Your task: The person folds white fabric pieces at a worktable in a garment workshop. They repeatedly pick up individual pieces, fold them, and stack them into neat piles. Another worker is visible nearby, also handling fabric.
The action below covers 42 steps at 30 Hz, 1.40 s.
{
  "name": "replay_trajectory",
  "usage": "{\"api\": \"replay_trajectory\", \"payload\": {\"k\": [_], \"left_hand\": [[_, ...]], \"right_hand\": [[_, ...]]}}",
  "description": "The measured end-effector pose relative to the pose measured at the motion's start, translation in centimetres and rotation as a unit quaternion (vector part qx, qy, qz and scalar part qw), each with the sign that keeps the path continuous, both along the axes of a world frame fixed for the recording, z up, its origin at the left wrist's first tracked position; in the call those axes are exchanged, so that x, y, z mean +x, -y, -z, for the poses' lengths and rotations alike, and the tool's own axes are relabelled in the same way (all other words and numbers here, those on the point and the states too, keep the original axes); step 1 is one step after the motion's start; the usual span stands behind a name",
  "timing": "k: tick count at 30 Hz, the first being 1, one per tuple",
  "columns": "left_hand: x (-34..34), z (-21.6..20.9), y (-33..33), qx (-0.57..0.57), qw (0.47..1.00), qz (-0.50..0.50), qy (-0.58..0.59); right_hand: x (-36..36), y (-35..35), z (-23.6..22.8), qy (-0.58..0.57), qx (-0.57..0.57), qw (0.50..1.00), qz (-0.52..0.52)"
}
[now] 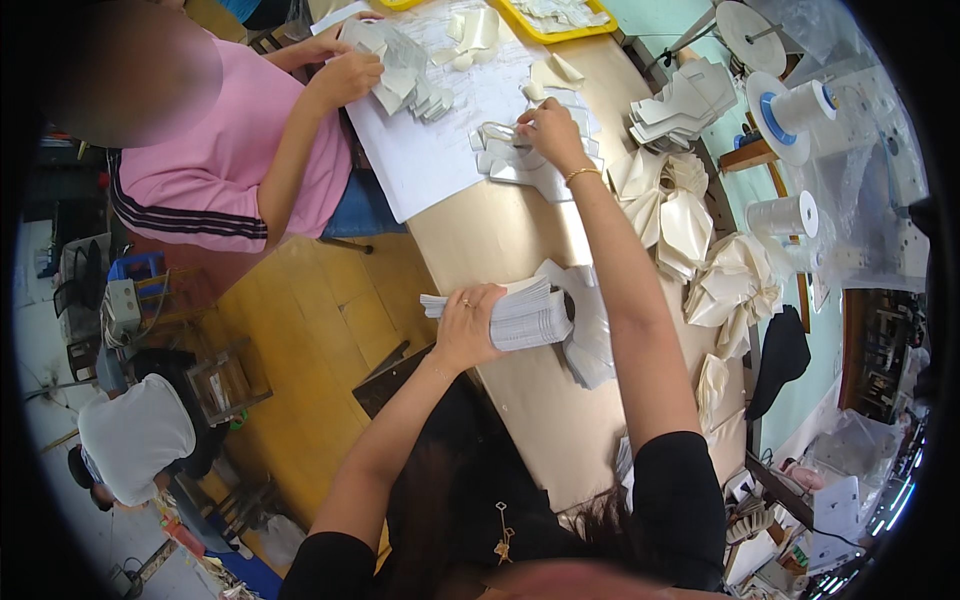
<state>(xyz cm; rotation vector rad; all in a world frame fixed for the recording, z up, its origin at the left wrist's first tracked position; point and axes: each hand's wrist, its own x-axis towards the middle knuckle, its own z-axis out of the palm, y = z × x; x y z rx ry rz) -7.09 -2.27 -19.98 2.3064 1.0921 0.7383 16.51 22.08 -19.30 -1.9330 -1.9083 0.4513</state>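
Note:
My left hand (470, 325) grips a thick stack of cut pieces (530, 318), white to pale grey with many layered edges. It holds the stack above the near edge of the table, beside a fanned pile of similar pieces (588, 330). My right hand (552, 135) stretches to the far part of the table. Its fingers are pinched at a loose spread of grey-white cut pieces (520, 165), apparently on one piece's edge; the fingertips are partly hidden.
A person in pink across the table handles a stack of grey pieces (395, 70) over a white sheet (410, 165). A yellow tray (565, 36) stands at the far end. Cream curled pieces (680, 225) and thread spools (785, 215) line the right side.

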Motion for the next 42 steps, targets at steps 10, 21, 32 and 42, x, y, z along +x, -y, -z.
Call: {"api": "replay_trajectory", "payload": {"k": [10,21,32,42], "left_hand": [[-0.2,0.5,-0.3,-0.005,1.0,0.007,0.004],[-0.2,0.2,-0.4,0.006,1.0,0.009,0.002],[0.3,0.7,1.4,0.015,0.999,-0.007,0.03],[0.1,0.3,1.9,0.021,1.0,0.014,0.018]], "right_hand": [[-1.6,-4.6,1.6,0.039,-0.033,0.998,0.042],[9.5,-2.5,0.3,0.049,-0.124,0.987,-0.085],[6.5,4.2,-1.1,0.111,-0.118,0.981,-0.103],[5.7,-3.3,-2.4,0.225,-0.168,0.94,-0.195]]}}
